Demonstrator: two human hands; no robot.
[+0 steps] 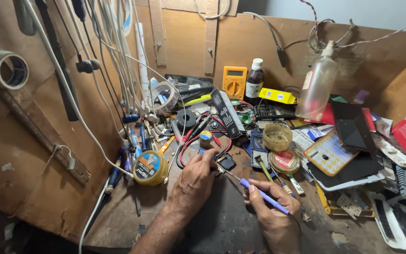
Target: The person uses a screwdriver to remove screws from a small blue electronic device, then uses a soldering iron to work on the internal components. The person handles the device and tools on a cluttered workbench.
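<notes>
My left hand (194, 182) rests on the dark workbench, its fingertips pinching a small dark part (225, 162) near red and black wires (189, 141). My right hand (273, 207) holds a blue-handled soldering iron (259, 193) like a pen. Its thin metal tip points up and left and reaches the small part at my left fingertips.
A yellow round tin (150, 167) sits left of my hands. Behind stand a yellow multimeter (234, 81), a brown bottle (254, 80), a clear spray bottle (319, 84) and a flux pot (277, 137). Phones and panels (348, 141) lie right. Cables (113, 61) hang at left.
</notes>
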